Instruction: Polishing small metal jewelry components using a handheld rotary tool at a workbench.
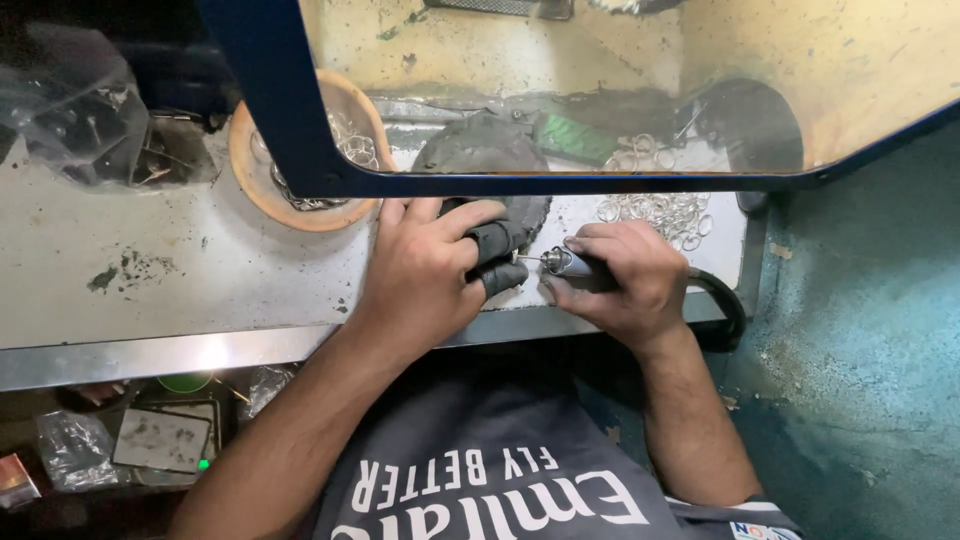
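Two hands meet at the bench edge in the head view. The left hand [425,265], its fingertips in dark covers, pinches something too small to identify, perhaps a ring. The right hand [625,275] is wrapped around a rotary handpiece [572,266], its bit touching that piece. A slip could drive the bit into the fingertips. The blue-framed shield [290,110] blurs the ring pile [655,205] and orange bowl [262,190].
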